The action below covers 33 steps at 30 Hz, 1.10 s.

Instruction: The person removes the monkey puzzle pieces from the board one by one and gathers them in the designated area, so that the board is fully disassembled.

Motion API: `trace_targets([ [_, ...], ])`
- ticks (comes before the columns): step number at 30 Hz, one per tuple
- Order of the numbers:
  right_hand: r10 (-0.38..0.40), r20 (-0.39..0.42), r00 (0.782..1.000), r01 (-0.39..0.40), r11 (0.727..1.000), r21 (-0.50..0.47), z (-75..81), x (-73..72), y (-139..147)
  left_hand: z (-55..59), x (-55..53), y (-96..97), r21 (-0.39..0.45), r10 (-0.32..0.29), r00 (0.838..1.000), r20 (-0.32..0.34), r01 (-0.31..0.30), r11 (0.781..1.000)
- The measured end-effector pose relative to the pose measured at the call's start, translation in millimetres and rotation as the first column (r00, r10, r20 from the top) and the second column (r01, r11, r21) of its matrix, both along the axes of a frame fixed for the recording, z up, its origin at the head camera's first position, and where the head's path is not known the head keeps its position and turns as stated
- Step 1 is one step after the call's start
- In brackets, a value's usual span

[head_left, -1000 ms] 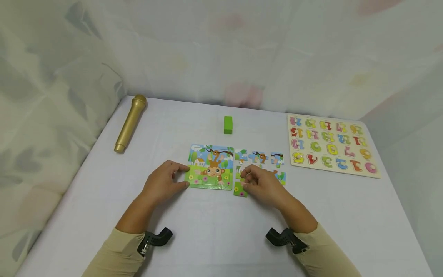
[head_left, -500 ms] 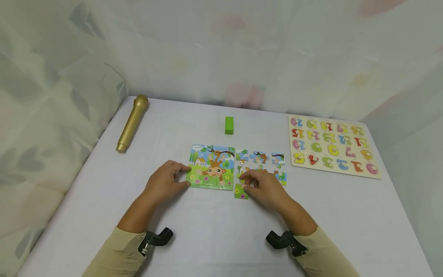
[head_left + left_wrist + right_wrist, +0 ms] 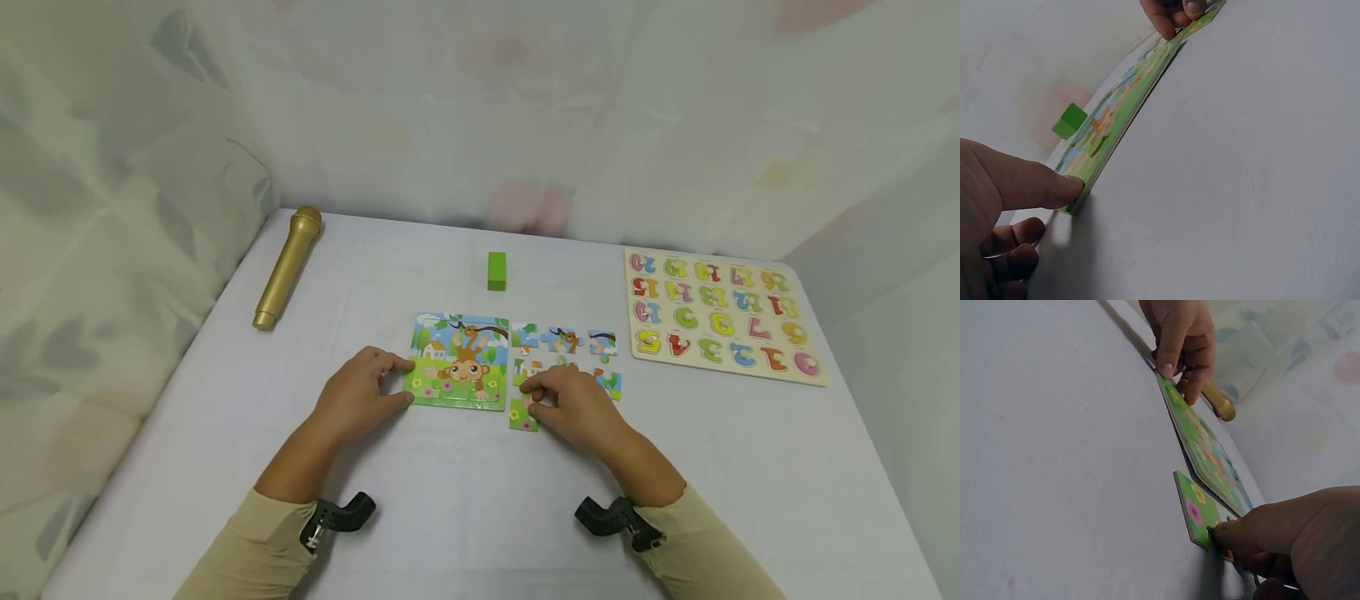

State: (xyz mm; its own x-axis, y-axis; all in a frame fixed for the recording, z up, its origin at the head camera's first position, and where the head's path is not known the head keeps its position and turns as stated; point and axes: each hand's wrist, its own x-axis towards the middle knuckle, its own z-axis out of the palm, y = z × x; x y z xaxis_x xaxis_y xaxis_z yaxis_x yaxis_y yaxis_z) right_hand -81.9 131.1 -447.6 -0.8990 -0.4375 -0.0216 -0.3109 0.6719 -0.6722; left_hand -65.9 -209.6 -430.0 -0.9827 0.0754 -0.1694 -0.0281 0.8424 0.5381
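Observation:
A monkey picture puzzle [image 3: 457, 362] in a shallow frame lies in the middle of the table. At its left edge rests my left hand [image 3: 358, 390]; the left wrist view shows the thumb [image 3: 1060, 190] straight on the near corner. To the right of the frame, my right hand [image 3: 577, 404] pinches a green flowered puzzle piece [image 3: 522, 417] with thumb and index finger, low at the table. In the right wrist view the thumb covers one corner of that puzzle piece [image 3: 1194, 509]. Several more puzzle pieces [image 3: 564, 340] sit in rows behind the right hand, some of them hidden by it.
Behind the puzzle stands a green block [image 3: 497, 272]. A gold microphone [image 3: 288, 267] lies at the far left. The number board [image 3: 723, 317] lies at the far right, its numerals upside down in the head view. White cloth [image 3: 450, 517] covers the table.
The right hand and the flowered puzzle piece have shifted slightly towards the person, widening the gap to the pieces behind. The left hand stays at the frame's edge.

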Motion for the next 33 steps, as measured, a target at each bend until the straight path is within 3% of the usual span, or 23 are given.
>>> trace_targets([
  [7, -0.066, -0.007, 0.998, 0.066, 0.996, -0.052, 2.4, -0.2, 2, 2.0, 0.9, 1.8, -0.025, -0.017, 1.0, -0.003, 0.017, 1.0],
  [12, -0.079, -0.047, 0.996, 0.075, 0.993, -0.092, 8.1, -8.9, 6, 4.8, 2.7, 1.8, -0.076, -0.052, 0.998, -0.039, 0.049, 0.996],
  [18, -0.023, -0.051, 0.998, 0.015, 0.99, -0.143, 9.5, -25.1, 10, 5.0, 2.2, 4.3, -0.079, -0.077, 0.995, -0.069, 0.072, 0.994],
  [23, 0.046, -0.032, 0.998, -0.051, 0.982, -0.18, 6.7, -36.6, 2, -5.1, 0.4, 8.1, -0.056, -0.109, 0.985, -0.137, 0.102, 0.993],
  [28, 0.072, 0.011, 0.997, -0.069, 0.981, -0.18, 3.2, -44.9, -13, -12.3, -1.2, 14.5, -0.038, -0.114, 0.971, -0.212, 0.108, 0.993],
  [33, 0.138, 0.027, 0.99, -0.131, 0.977, -0.169, 8.3, -51.5, -34, -9.8, -1.5, 20.4, -0.011, -0.102, 0.973, -0.207, 0.102, 0.995],
])
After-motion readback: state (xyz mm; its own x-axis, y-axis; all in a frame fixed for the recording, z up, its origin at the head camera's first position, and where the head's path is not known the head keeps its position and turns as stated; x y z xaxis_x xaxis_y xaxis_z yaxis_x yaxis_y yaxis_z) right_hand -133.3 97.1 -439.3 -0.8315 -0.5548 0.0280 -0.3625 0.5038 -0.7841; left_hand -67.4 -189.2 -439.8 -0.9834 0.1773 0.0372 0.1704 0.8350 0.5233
